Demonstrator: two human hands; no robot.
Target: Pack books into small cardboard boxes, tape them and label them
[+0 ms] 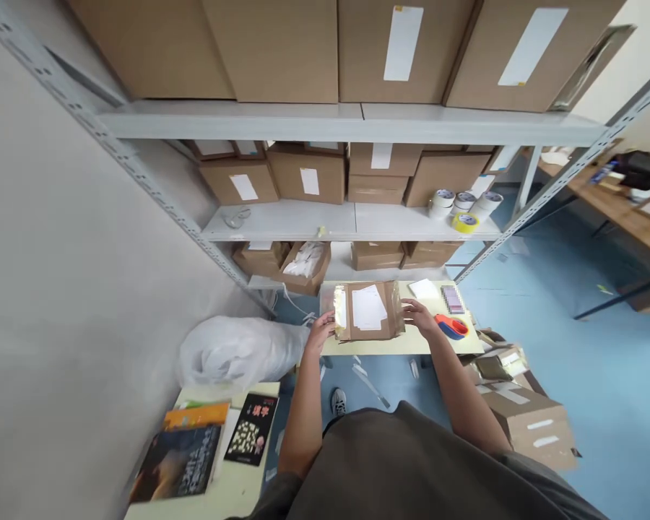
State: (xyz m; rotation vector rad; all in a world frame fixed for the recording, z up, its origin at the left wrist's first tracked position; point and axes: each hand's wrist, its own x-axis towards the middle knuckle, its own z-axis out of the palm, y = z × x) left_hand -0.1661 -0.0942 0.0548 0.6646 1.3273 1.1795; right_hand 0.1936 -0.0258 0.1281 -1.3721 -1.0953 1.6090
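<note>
A flat cardboard package point(349, 323) with tape over both ends lies at the front of the small pale table point(333, 348). White paper sheets point(369, 308) rest on its upper face. My left hand point(321, 332) grips its left edge, with the fingers at the taped end. At the opposite edge, my right hand point(418, 316) has its fingers curled against the side. To the right of that hand sits a red and blue tape dispenser point(451, 326). Behind it are a white paper pad point(423, 289) and a blurred stack of small cards point(453, 299).
A metal shelf point(303, 219) with cardboard boxes point(306, 175) and tape rolls point(466, 222) rises ahead. Plastic wrap point(243, 348) stands at left, near a table with books point(252, 427). Boxes point(531, 425) sit on the floor at right.
</note>
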